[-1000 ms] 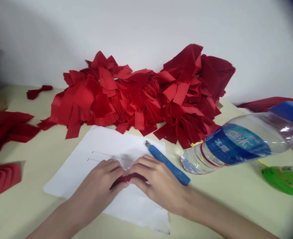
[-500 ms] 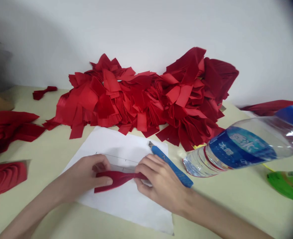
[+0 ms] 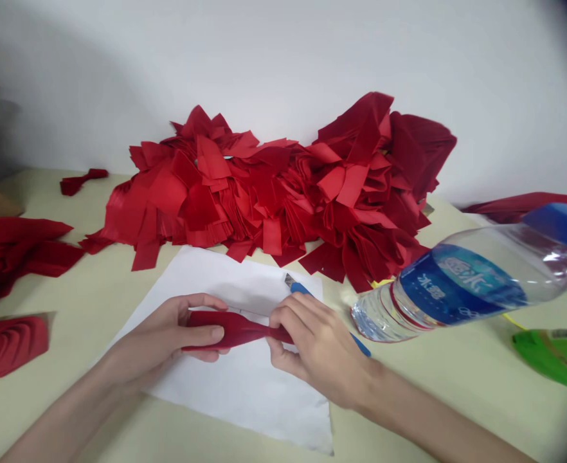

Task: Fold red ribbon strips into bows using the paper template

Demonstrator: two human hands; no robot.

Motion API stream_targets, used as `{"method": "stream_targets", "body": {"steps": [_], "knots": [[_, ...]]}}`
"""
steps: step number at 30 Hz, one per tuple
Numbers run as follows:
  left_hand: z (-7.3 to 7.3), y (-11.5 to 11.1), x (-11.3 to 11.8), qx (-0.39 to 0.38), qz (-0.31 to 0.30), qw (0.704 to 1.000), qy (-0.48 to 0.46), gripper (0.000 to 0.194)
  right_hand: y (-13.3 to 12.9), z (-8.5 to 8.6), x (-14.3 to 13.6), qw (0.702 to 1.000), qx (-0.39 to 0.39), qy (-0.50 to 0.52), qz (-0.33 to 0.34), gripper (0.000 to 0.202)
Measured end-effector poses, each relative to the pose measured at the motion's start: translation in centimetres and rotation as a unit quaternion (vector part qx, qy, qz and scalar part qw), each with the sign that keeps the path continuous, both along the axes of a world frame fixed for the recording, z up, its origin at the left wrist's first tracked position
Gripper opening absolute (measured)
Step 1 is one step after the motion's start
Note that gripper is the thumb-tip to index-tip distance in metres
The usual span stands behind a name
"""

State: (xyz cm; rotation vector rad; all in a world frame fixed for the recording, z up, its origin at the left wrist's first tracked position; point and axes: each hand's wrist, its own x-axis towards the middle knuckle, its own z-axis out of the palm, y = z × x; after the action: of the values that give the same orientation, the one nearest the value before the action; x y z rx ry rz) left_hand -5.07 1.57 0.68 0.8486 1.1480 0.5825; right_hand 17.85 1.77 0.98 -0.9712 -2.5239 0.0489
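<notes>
Seen from above, two bare hands hold a dark red strip of fabric [image 3: 233, 333] between them, over a sheet of white paper [image 3: 245, 392] near the middle of a pale counter [image 3: 95, 296]. The left hand [image 3: 162, 331] has a loose grip on the wide left end, thumb on top and fingers beneath; the right hand [image 3: 324, 341] pinches tightly where the strip narrows to a waist, its right end partly hidden in the palm. Whether the strip touches the paper cannot be told. The step in hand appears to be gathering or straightening the strip about that waist — the next move seems to call for a firm right pinch while the left evens the folds. A blue cutter [image 3: 299, 287] lies partly behind the right hand, with a plastic bottle [image 3: 461, 280] to the right — and a large heap of red strips [image 3: 274, 193] lies along the far side
</notes>
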Motion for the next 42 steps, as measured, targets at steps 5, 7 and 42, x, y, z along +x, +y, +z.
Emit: {"method": "stream_targets", "body": {"steps": [5, 7, 42], "knots": [[0.7, 0.3, -0.2, -0.015, 0.008, 1.0, -0.003, 0.035, -0.1, -0.1, -0.1, 0.997, 0.076, -0.015, 0.02, 0.016], [0.5, 0.3, -0.4, -0.018, 0.011, 1.0, -0.014, 0.034, -0.2, -0.2, -0.1, 0.995, 0.09, -0.019, 0.024, 0.017], [-2.3, -1.9, 4.3, -0.012, 0.213, 0.946, -0.243, 0.004, -2.8, 1.9, -0.9, 0.974, -0.189, 0.116, 0.042, 0.038]]}}
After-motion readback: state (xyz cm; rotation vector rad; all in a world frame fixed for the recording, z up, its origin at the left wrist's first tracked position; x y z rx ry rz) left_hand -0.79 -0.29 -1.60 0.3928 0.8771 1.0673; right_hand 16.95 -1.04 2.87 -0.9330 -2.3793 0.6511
